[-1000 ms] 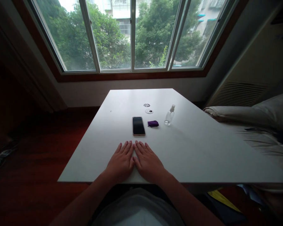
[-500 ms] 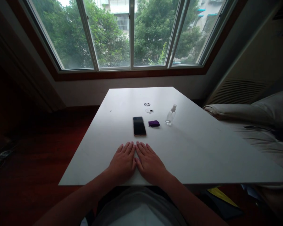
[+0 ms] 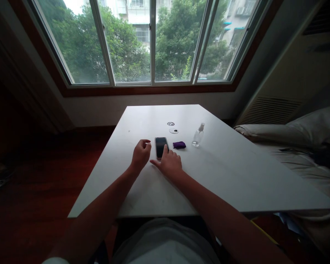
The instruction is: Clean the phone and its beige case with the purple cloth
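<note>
A dark-screened phone lies face up on the white table. My right hand reaches over its lower right part, the index finger on or just above the screen and the thumb spread out to the left. Just left of the phone, my left hand is loosely curled, with a small gap between thumb and index finger and nothing seen in it. Right of the phone lies a small folded purple cloth. Beyond that stands a clear spray bottle, upright.
Two small round pieces lie behind the phone: a patterned disc and a pale disc. The table's far end faces a wide window. A light-coloured padded seat stands along the right side.
Both hands have left their flat, side-by-side position near the front edge and moved forward to the phone. The left fingers have curled; the right index finger now reaches over the screen.
</note>
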